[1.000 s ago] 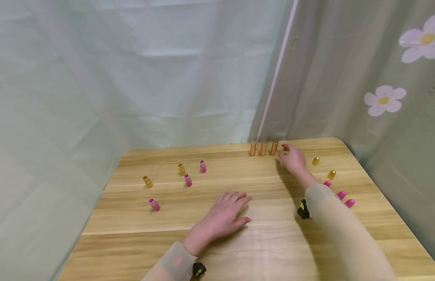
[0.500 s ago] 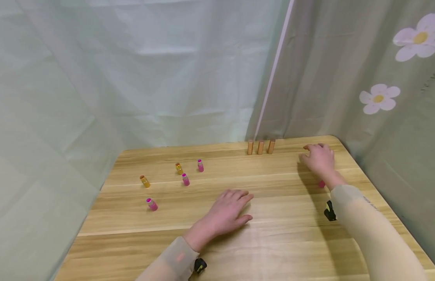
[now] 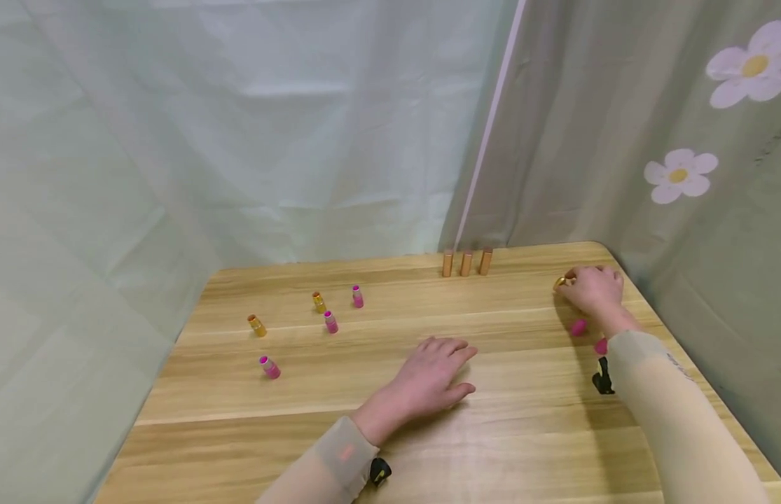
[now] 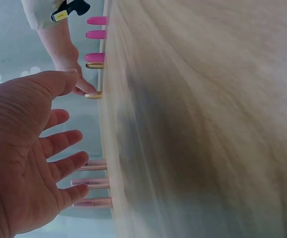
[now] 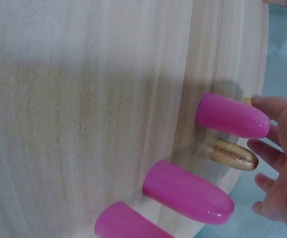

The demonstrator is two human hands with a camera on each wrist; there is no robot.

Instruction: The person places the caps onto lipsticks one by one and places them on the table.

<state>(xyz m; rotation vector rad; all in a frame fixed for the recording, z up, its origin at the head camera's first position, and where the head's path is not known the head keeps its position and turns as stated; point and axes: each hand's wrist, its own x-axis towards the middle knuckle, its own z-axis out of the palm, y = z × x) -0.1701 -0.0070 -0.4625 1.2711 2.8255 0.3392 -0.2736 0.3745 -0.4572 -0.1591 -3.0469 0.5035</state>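
Observation:
At the table's back right, my right hand [image 3: 595,288] pinches a small gold bullet-shaped cap [image 3: 560,283] between thumb and fingers. The right wrist view shows a sliver of that gold cap [image 5: 246,100] at the thumb tip, the rest hidden behind a pink cap [image 5: 232,116]. Close to those fingers a second gold cap [image 5: 234,154] stands upright. Over the middle of the table, my left hand [image 3: 431,378] holds nothing, its fingers spread and palm down. In the left wrist view, the right fingers touch the top of the gold cap [image 4: 93,95].
Three copper cylinders [image 3: 466,264] stand in a row along the back edge. On the left are small open tubes, some pink [image 3: 270,367] and some gold [image 3: 257,325]. More pink caps [image 5: 188,191] stand by the right forearm. A curtain [image 3: 340,140] hangs behind the table [image 3: 226,448].
My right hand has moved right from beside the copper cylinders to a gold cap, and its fingers have closed on it. My left hand has shifted slightly right, still spread.

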